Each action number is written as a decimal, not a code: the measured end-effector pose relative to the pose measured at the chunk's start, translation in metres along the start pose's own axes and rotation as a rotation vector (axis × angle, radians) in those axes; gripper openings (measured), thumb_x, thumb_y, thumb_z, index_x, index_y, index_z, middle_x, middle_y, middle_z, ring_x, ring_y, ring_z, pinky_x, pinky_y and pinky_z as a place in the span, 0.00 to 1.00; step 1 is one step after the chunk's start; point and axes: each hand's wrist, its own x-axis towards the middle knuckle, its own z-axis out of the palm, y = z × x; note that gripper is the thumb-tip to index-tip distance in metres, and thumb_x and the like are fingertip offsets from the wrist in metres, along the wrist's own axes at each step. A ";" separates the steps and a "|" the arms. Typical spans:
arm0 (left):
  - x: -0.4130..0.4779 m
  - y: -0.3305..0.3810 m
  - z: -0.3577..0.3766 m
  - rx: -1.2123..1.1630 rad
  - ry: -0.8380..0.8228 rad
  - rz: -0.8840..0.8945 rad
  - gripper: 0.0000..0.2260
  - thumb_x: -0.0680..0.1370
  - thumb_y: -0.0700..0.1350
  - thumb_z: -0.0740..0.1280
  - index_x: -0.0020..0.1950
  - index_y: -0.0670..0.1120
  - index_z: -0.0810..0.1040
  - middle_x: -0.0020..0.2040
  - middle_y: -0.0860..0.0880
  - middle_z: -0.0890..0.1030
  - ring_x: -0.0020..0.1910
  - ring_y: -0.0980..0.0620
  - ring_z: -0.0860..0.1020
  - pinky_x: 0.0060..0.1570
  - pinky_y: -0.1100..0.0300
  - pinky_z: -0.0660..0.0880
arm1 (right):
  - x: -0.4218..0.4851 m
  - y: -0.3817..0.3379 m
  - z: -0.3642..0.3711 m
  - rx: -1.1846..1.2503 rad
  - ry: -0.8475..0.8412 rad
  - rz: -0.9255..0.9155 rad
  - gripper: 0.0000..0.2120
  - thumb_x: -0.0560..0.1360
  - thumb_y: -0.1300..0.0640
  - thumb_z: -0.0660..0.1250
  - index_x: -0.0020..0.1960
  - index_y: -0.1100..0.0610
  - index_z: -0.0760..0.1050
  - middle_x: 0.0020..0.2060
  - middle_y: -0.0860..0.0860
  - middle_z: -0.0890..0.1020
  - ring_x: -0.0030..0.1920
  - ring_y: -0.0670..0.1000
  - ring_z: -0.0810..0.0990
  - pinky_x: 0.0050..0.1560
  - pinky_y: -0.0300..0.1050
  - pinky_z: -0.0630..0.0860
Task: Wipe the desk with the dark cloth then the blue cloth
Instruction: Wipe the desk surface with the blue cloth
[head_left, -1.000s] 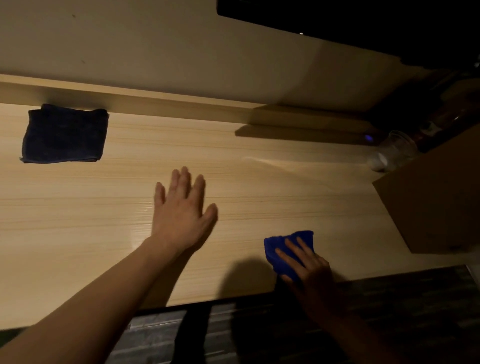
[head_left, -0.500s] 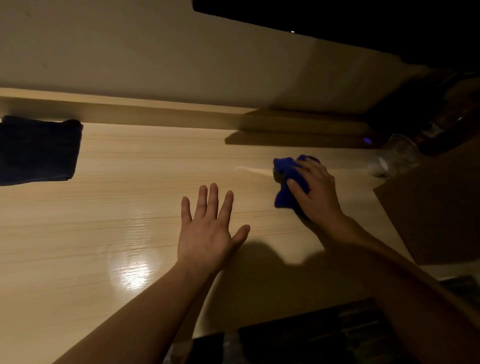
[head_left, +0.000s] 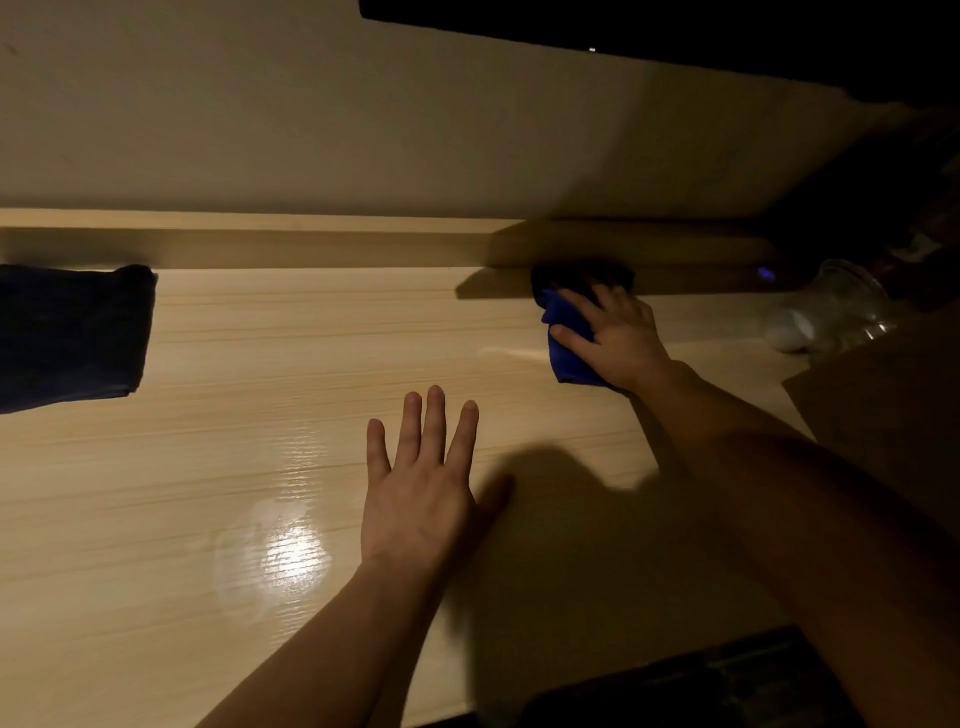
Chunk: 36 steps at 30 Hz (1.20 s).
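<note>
The one camera sits on my head, looking forward and down from close above the pale wood-grain worktop (head_left: 260, 467). My hands reach away from it, left hand (head_left: 421, 488) nearer, right hand (head_left: 618, 338) farther toward the cream back wall (head_left: 311, 114).

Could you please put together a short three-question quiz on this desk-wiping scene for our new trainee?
1. True or false: the dark cloth is under the left hand.
2. Which hand presses the blue cloth on the desk? A) left B) right C) both
3. Fill in: the blue cloth lies near the desk's ____ edge, by the wall.

Key
1. False: it lies flat and untouched at the far left, while the left hand rests open on bare wood.
2. B: the right hand covers it, fingers spread.
3. Back.
</note>
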 end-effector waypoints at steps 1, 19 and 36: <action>-0.001 0.000 0.000 0.003 0.003 -0.002 0.40 0.80 0.75 0.37 0.84 0.56 0.28 0.83 0.45 0.26 0.81 0.43 0.25 0.79 0.35 0.30 | -0.005 0.000 0.001 -0.006 -0.004 -0.005 0.35 0.77 0.27 0.44 0.81 0.36 0.53 0.82 0.51 0.56 0.81 0.57 0.53 0.77 0.61 0.52; -0.006 -0.001 0.004 -0.061 0.086 0.009 0.39 0.81 0.74 0.40 0.87 0.56 0.39 0.87 0.46 0.36 0.85 0.45 0.32 0.80 0.37 0.32 | -0.209 0.003 0.036 0.040 -0.008 -0.021 0.29 0.81 0.29 0.47 0.80 0.29 0.46 0.83 0.43 0.49 0.83 0.50 0.43 0.77 0.55 0.48; -0.111 0.016 -0.040 -0.903 -0.134 -0.050 0.29 0.85 0.60 0.64 0.78 0.42 0.74 0.73 0.42 0.79 0.71 0.44 0.77 0.72 0.49 0.70 | -0.352 -0.110 0.001 0.384 0.056 0.194 0.20 0.82 0.47 0.64 0.73 0.48 0.74 0.71 0.50 0.78 0.75 0.53 0.71 0.74 0.58 0.66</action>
